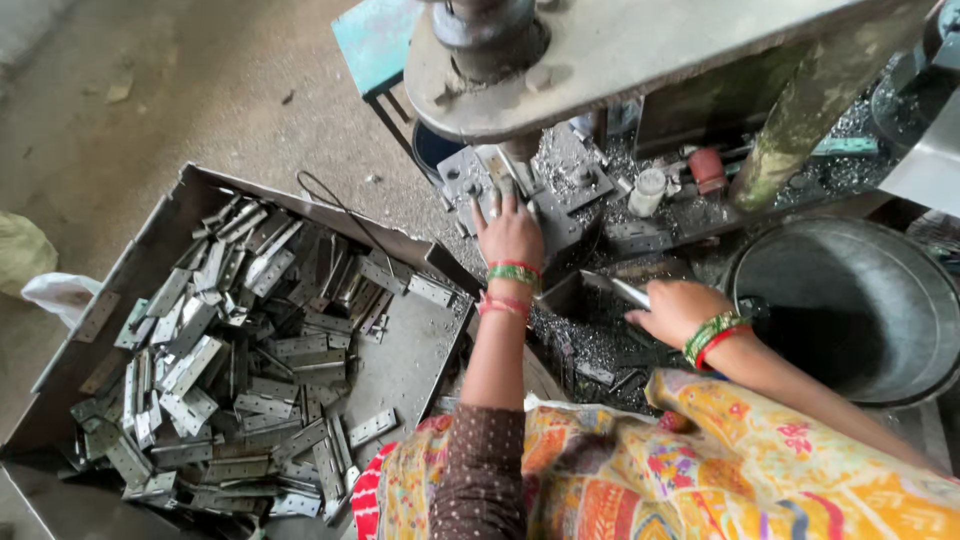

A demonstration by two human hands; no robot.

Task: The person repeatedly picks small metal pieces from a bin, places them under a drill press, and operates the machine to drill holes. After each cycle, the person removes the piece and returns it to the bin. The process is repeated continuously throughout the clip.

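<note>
Person feeding hinge leaves at a press.

Left hand point(510, 232) is lying open, fingers spread, pressing a leaf onto the press bed point(560, 190) under the ram. Right hand point(675, 312) is gripping a metal hinge leaf point(622, 290) near the bed's front edge. Tray of hinge leaves point(250, 350) is sitting left. Best practice, judging: fingers clear of the ram.

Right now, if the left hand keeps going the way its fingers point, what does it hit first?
The left hand points up-frame at the press fixture. Its fingertips already rest on that metal plate, so the next obstacle is probably the punch column just beyond, though depth is unclear.
</note>
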